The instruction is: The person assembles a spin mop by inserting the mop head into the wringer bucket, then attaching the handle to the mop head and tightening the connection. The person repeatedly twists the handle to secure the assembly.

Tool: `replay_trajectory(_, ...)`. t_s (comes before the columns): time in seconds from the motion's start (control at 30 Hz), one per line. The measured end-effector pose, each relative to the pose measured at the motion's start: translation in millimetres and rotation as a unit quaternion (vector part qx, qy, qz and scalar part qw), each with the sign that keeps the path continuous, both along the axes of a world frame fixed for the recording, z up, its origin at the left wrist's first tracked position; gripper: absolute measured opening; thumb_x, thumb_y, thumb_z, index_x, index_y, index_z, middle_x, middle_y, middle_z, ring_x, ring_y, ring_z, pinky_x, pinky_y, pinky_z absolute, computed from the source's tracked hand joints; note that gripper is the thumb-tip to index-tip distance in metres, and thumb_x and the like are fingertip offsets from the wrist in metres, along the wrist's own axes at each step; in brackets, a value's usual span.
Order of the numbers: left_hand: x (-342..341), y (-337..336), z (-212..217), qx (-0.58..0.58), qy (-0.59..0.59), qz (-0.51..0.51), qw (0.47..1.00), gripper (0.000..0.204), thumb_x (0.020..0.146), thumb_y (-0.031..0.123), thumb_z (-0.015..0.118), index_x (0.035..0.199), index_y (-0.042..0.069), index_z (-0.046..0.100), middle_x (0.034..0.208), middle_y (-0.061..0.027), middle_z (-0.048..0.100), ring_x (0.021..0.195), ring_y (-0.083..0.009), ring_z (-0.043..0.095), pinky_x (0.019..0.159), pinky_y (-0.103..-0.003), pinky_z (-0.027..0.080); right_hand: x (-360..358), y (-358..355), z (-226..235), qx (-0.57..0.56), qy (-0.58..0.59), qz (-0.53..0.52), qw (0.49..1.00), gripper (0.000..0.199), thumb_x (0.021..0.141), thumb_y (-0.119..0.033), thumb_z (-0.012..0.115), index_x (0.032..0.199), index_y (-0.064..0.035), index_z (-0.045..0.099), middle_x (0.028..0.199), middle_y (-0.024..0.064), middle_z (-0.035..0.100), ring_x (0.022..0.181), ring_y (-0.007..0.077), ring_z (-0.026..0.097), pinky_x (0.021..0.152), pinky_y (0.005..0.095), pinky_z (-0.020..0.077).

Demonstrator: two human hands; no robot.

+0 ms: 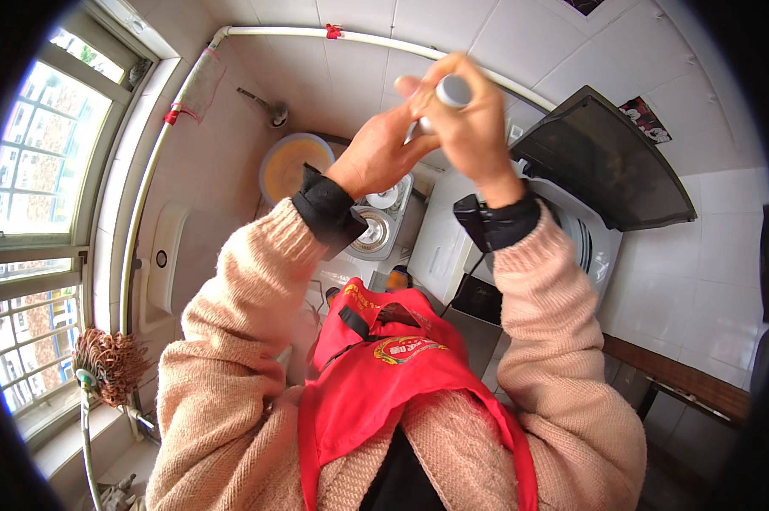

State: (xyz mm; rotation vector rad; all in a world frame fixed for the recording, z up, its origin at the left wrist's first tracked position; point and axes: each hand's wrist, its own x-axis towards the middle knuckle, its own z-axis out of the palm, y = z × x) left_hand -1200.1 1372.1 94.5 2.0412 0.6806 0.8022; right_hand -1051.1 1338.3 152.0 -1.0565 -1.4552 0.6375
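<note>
Both my hands are raised in front of me, well above the floor. My right hand (pixel 469 128) is closed round a white cylinder (pixel 455 91) with a round grey end, which points up toward me. Against its lower part, my left hand (pixel 376 149) has its fingers closed. The fingers cover most of the cylinder, so its kind cannot be made out. Black bands circle both wrists, over the cuffs of a pink knitted sweater. A red apron (pixel 384 366) hangs from my front.
Below my hands stand a round tub (pixel 271 175) and a pale appliance (pixel 399 243) with round openings. A washing machine's dark lid (pixel 606 162) is raised at the right. A white pipe (pixel 401 43) runs along the walls. A mop (pixel 112 366) leans by the left window (pixel 48 153).
</note>
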Motion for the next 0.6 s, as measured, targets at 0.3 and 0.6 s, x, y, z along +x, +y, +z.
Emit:
replay_trajectory(0.3,2.9,-0.7,-30.2,-0.038,-0.031,0.020,0.999,0.028,0.091,0.016,0.062,0.115,0.002,0.055,0.097,-0.0272,0.065,0.093,-0.0465,0.061,0.079,-0.047,0.050,-21.8,9.0,-47.4,-0.014,0.092,-0.045,0.995,0.026,0.087,-0.014,0.076,0.081,-0.0056,0.051,0.068,-0.0013,0.053,0.061,0.0062,0.049,0.056,0.0233,0.0433)
replay_trajectory(0.6,3.2,3.9,-97.5,-0.083,0.060,0.028,0.994,0.027,0.088,0.008,0.059,0.113,-0.001,0.060,0.103,-0.0253,0.067,0.100,-0.0406,0.064,0.085,-0.043,0.051,-24.6,4.6,-109.9,-0.092,0.024,-0.061,0.994,0.027,0.088,-0.016,0.074,0.082,-0.0050,0.051,0.070,-0.0003,0.050,0.065,0.0099,0.047,0.060,0.0274,0.0442)
